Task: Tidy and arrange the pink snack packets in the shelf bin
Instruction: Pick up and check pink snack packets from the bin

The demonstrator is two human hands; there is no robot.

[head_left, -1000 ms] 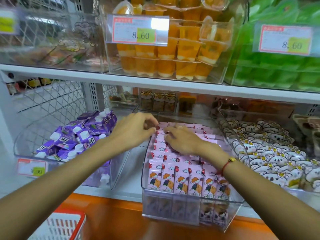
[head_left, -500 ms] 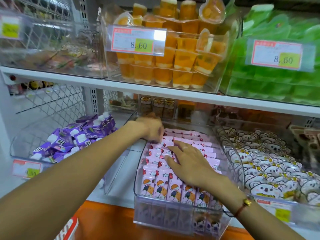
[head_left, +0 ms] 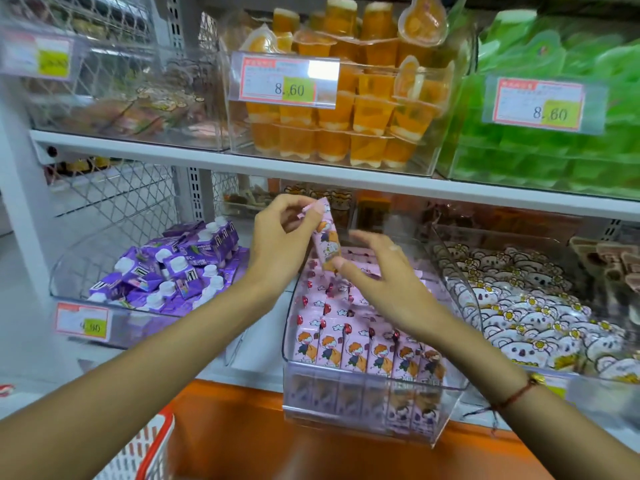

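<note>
A clear plastic bin (head_left: 363,407) on the lower shelf holds rows of pink snack packets (head_left: 356,355) printed with a cartoon child. One pink packet (head_left: 326,239) is raised above the back of the bin, tilted, top end up. My left hand (head_left: 278,244) pinches its top end between thumb and fingers. My right hand (head_left: 377,278) touches the packet's lower end with the thumb tip, its fingers spread over the bin's back rows. The packets under my right hand are partly hidden.
A bin of purple pouches (head_left: 166,271) stands to the left, a bin of white flower-print packets (head_left: 526,313) to the right. The upper shelf edge (head_left: 311,168) carries orange jelly cups (head_left: 346,109) and green packs (head_left: 554,133). A red-rimmed basket (head_left: 145,445) sits at lower left.
My left hand has lifted one pink packet up out of the bin's back rows. My right hand rose from lying flat on the packets to meet the lifted packet's lower end.
</note>
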